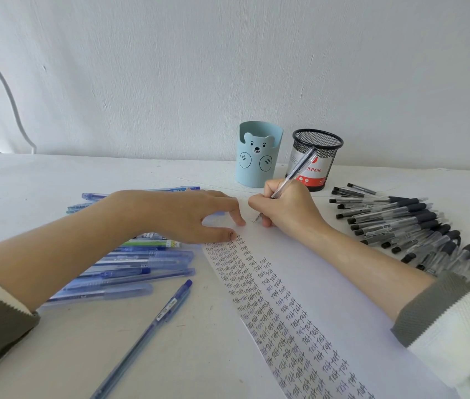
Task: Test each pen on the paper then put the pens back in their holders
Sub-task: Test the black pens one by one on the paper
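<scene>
The paper (343, 326), thin and likely to slide, lies on the white worktop (55, 182) under the flat fingers of the left hand (187, 214). The right hand (288, 210) pinches a light, stiff pen (297, 171) low on its barrel, tip on the sheet. Two holders (258, 154) stand by the plain wall.

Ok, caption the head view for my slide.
Right hand tests a pen on the paper, left hand steadying it.

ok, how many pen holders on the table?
2. The blue bear holder stands at the back centre; the black mesh holder just right of it, behind the pen in the right hand. None seems hidden.
</scene>
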`<control>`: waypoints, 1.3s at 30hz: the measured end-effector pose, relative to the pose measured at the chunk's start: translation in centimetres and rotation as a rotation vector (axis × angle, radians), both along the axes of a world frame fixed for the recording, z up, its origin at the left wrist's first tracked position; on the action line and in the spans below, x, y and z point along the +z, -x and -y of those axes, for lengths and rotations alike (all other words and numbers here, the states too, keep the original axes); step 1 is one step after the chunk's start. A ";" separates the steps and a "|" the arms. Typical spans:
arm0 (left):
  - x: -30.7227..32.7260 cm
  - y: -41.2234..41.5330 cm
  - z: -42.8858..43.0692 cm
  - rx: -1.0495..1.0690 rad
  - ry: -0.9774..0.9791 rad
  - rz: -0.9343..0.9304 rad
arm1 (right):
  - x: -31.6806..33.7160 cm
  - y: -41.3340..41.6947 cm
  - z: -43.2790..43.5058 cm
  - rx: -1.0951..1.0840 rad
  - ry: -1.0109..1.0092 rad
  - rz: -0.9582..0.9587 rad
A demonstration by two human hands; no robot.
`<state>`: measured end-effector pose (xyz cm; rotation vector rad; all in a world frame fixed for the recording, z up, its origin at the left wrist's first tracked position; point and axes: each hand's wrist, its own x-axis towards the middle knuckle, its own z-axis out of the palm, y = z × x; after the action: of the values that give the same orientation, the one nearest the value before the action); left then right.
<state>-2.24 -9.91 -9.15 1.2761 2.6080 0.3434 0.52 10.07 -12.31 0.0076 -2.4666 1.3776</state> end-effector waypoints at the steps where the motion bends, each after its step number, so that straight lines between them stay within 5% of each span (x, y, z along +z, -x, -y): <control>1: 0.1 0.1 0.1 -0.019 0.009 0.017 | 0.0 0.0 0.0 0.000 -0.004 -0.002; 28: -0.5 0.7 0.3 -0.068 -0.033 -0.013 | 0.4 -0.1 -0.2 -0.060 0.101 0.007; 32: -0.2 0.4 0.5 0.013 -0.017 -0.136 | 1.1 -0.3 -0.6 -0.022 0.128 -0.060; 35: 1.2 0.7 2.1 0.192 -0.108 -0.095 | 2.2 -0.1 -1.1 0.007 0.121 -0.085; 39: 1.4 1.9 5.5 0.432 0.023 -0.013 | 3.2 -0.3 -1.3 0.092 0.068 -0.188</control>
<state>-4.19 -15.42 -7.75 0.6972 2.8744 0.3715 0.82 11.39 -9.10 0.2278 -2.2899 1.4271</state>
